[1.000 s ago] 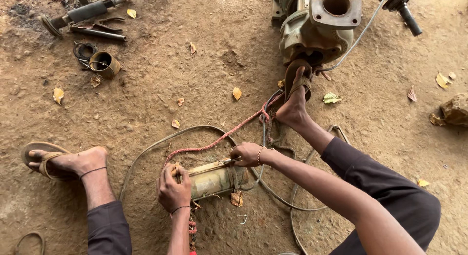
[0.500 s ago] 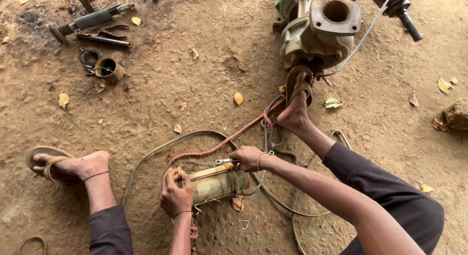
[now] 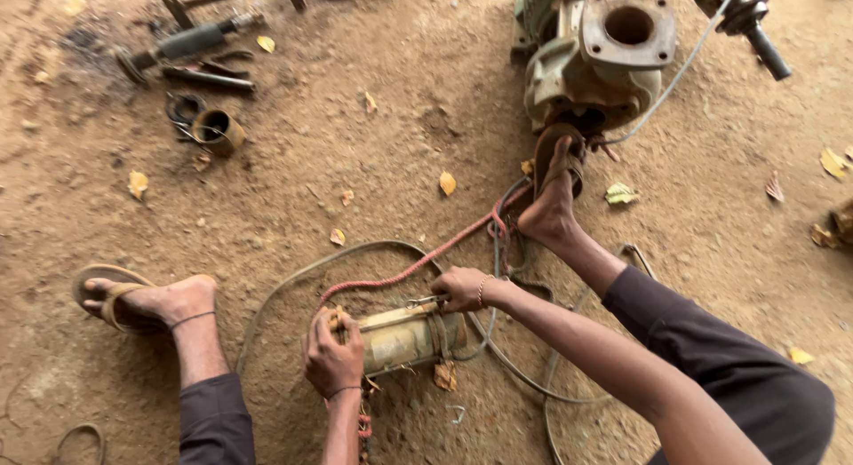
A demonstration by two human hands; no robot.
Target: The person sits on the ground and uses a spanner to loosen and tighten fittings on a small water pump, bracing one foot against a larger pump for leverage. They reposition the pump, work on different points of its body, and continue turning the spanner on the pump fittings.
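- Two bare hands work on a dirty, yellowish cylindrical motor (image 3: 407, 337) lying on its side on the dirt ground (image 3: 355, 163), near the middle of the view.
- The left hand (image 3: 331, 351) wraps over the left end of the motor, its fingers (image 3: 335, 324) curled together and clamped on that end; the cylinder's body runs out to the right of them.
- The right hand (image 3: 459, 288) sits at the far right top of the motor, fingers closed on a small metal tool (image 3: 426, 300) whose tip points left along the casing's upper edge.
- The motor thus lies between the two hands, touching both.
- A red rope (image 3: 418, 265) runs from the motor's far side up and right toward the right foot (image 3: 551, 212).
- A grey cable (image 3: 306, 271) loops around the far left of the motor and curls near the right leg.
- The right foot, in a sandal, presses against a large rusty pump housing (image 3: 595, 61) at the far right.
- The left foot (image 3: 155, 298), also sandalled, rests flat on the ground, well apart to the left.
- Far left lie a short brass-coloured ring (image 3: 216, 127) and some dark hand tools (image 3: 191, 52), with dry leaves scattered about.
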